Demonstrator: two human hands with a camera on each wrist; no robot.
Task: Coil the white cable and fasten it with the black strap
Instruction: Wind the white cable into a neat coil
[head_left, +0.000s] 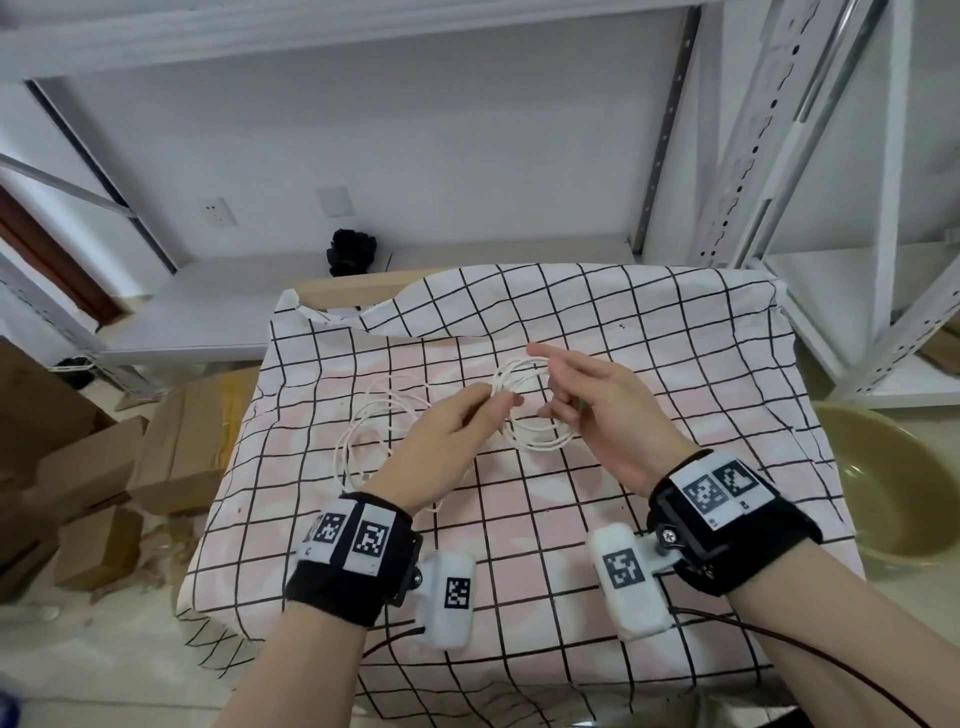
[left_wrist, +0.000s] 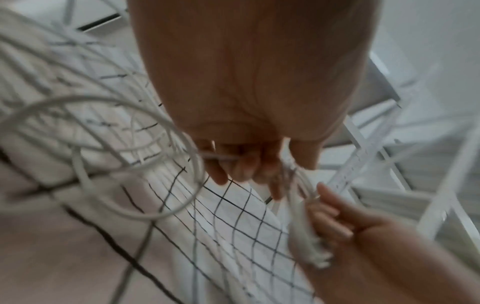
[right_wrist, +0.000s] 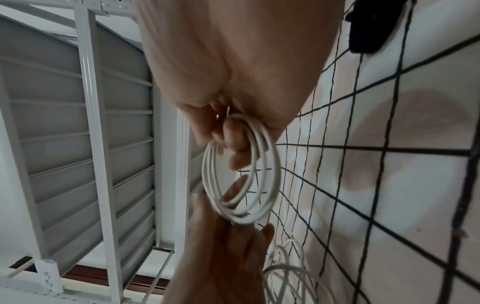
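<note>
Both hands are raised over a desk (head_left: 649, 597) covered with a white cloth (head_left: 675, 332) printed with a black grid.

The white cable (head_left: 530, 441) is partly wound. Several turns form a small coil (right_wrist: 241, 176) held between the two hands above the middle of the desk. The remaining length lies in loose loops (head_left: 363, 441) on the cloth to the left of the coil, under and beside the left wrist.

Left hand (head_left: 447, 441): fingers (left_wrist: 233, 168) curled, thumb and fingertips pinching the left side of the coil. One strand runs from this grip down to the loose loops.

Right hand (head_left: 602, 410): lower fingers (right_wrist: 233, 135) curled through the coil, gripping its right side. The index finger points out straight toward the far left, clear of the cable. The right wrist view shows the turns lying close together, hooked over these fingers.

A black object (head_left: 350, 253) stands on a low white shelf (head_left: 208, 312) beyond the far edge of the desk; whether it is the strap I cannot tell. A black shape also shows at the top right of the right wrist view, past the cloth.

Surroundings: white metal shelving (head_left: 831, 208) on the right, a tan basin (head_left: 893, 493) on the floor at the right, cardboard boxes (head_left: 171, 447) at the left. Each wrist carries a black band (head_left: 353, 561) with printed markers.
</note>
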